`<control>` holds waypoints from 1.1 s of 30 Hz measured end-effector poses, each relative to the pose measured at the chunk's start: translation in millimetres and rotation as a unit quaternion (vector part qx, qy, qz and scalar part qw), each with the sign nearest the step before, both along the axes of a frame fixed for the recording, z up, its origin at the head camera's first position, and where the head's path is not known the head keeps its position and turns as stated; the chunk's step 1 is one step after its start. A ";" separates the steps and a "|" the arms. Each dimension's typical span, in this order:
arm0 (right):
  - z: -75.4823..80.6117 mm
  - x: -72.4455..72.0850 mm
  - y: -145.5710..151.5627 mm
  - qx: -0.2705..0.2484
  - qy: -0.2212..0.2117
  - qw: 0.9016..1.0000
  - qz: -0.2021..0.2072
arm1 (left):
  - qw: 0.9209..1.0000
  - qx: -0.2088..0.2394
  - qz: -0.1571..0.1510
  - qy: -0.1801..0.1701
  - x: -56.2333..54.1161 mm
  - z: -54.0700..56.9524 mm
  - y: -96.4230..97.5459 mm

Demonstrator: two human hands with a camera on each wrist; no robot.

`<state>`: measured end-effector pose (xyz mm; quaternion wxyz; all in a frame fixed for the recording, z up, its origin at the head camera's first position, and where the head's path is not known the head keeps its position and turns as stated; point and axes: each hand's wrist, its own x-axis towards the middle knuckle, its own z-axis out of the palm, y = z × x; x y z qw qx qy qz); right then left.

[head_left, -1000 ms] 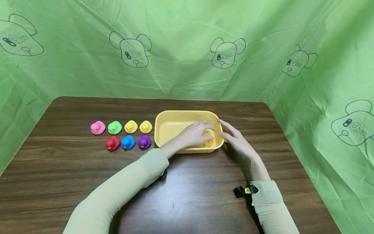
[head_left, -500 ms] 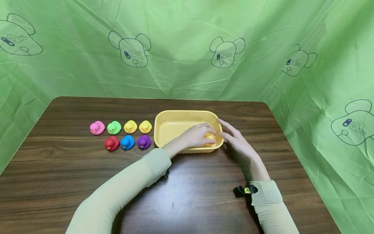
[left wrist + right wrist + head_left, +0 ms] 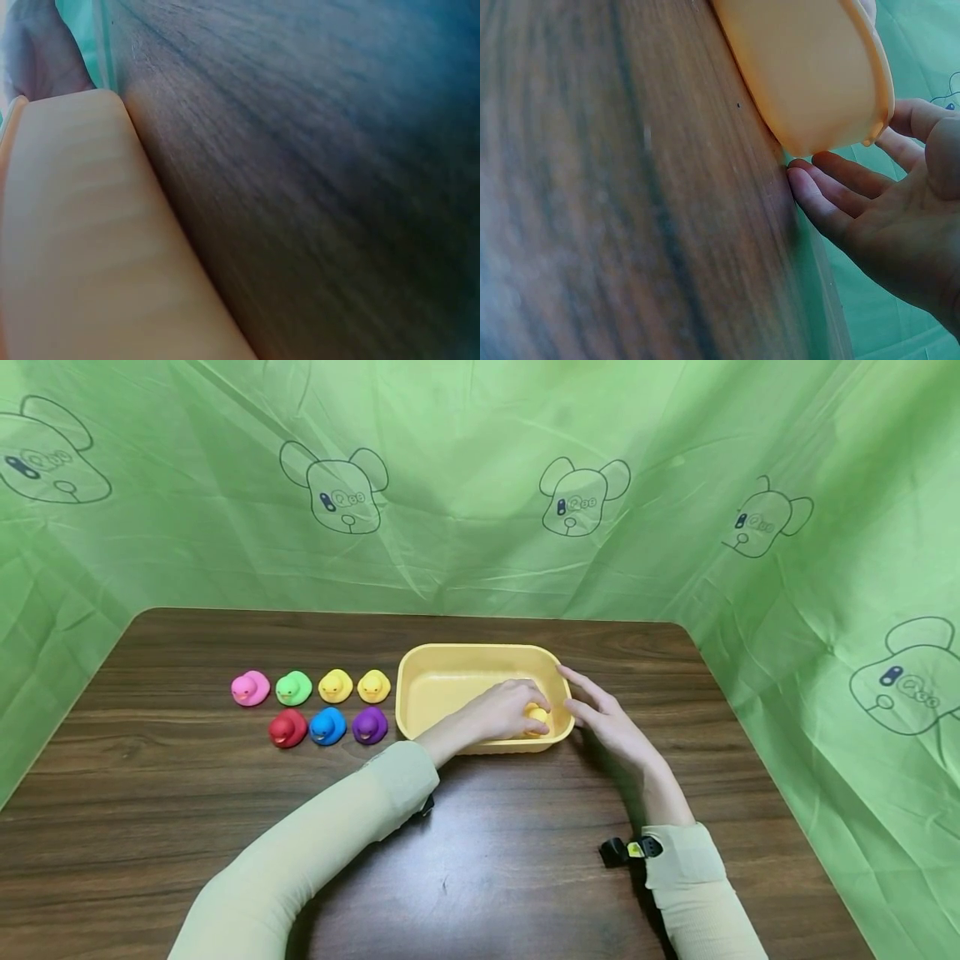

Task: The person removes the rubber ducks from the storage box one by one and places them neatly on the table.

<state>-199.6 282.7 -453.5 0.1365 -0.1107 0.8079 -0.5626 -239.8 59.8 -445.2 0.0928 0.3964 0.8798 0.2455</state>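
Note:
Inside the right end of a pale yellow plastic basin (image 3: 465,652), my left hand (image 3: 498,710) curls its fingers round a yellow rubber duck (image 3: 537,718). Only part of that duck shows between the fingers and thumb. My right hand (image 3: 618,731) rests against the basin's right end, its fingers spread and fairly straight. In the right wrist view, the fingertips (image 3: 802,180) lie at the lower corner of the basin wall (image 3: 802,75) while another finger is up at the rim. The left wrist view holds mostly the basin's outer side (image 3: 97,225) and the table.
Left of the basin stand pink (image 3: 250,688), green (image 3: 293,688) and two yellow ducks (image 3: 335,686) in a back row. Red (image 3: 288,727), blue (image 3: 327,726) and purple ducks (image 3: 370,725) form the front row. Green cloth (image 3: 465,568) hangs behind the wooden table (image 3: 480,877).
My left hand has moved slightly right and closed its fingers round the duck in the basin. The right hand and the ducks on the table stay where they were.

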 end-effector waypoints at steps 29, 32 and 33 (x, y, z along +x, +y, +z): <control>1.9 1.5 -1.1 0.001 -0.008 1.000 -0.003 | 0.998 0.029 0.045 -0.016 -3.5 25.3 -36.6; 1.1 1.0 -0.4 0.000 -0.006 1.000 -0.001 | 0.998 0.033 0.047 -0.013 -3.4 27.9 -43.4; 0.8 0.8 -0.1 0.000 -0.006 1.000 -0.001 | 0.998 0.033 0.048 -0.012 -3.5 28.6 -45.6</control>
